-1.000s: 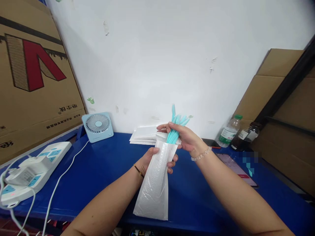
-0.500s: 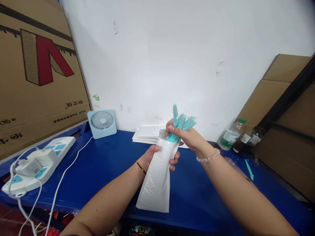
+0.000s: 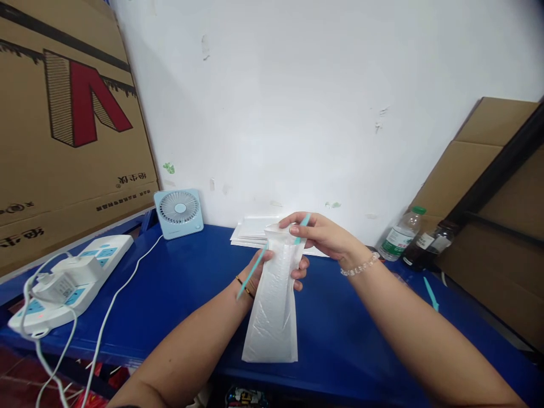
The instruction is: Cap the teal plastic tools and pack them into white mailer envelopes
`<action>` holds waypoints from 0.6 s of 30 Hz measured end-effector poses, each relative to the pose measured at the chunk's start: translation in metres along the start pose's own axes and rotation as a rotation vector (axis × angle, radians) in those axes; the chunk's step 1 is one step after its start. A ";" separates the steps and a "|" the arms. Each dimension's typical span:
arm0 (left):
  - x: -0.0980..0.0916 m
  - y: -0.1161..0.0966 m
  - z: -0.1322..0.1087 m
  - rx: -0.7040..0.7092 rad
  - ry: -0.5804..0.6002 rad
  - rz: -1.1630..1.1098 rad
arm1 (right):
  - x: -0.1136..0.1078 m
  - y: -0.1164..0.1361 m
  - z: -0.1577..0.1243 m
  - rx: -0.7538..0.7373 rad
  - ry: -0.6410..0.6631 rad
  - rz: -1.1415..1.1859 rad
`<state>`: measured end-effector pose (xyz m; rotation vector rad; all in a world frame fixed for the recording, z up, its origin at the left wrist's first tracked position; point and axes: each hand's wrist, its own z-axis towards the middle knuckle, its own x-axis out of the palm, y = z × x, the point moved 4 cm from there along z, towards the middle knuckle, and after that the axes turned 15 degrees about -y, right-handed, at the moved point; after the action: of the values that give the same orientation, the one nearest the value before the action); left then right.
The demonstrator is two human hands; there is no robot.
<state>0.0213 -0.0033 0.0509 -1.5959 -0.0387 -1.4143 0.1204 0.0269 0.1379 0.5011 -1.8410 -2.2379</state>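
A long white bubble mailer (image 3: 274, 306) stands tilted in front of me, its mouth at the top. My left hand (image 3: 263, 263) wraps round its upper part, thumb in front and fingers showing at the right edge. At the mouth, my right hand (image 3: 312, 232) is closed, thumb over a slim teal plastic stick (image 3: 302, 224); its fingers reach behind the mailer's top edge. Another teal stick (image 3: 253, 272) slants down outside the mailer, beside my left thumb and across the wrist. Whether anything grips it, I cannot tell. The mailer's inside is hidden.
More white mailers (image 3: 249, 229) lie stacked by the wall. A light-blue fan (image 3: 179, 212) and a power strip (image 3: 91, 272) with cables are at left. At right stand a green-capped bottle (image 3: 402, 235) and a dark bottle (image 3: 429, 243), near a loose teal stick (image 3: 430, 293).
The bundle of teal sticks that showed above the mailer has gone down out of sight. One stick now slants outside at left. My right hand has stayed at the mouth.
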 end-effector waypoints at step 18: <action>-0.081 0.008 0.037 0.062 -0.274 -0.194 | 0.047 -0.062 -0.173 -0.099 0.334 -0.417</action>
<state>0.0270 0.0603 -0.0114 -1.7611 -0.4043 -1.3146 0.1468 -0.1352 0.0425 1.2515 -1.5569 -2.2893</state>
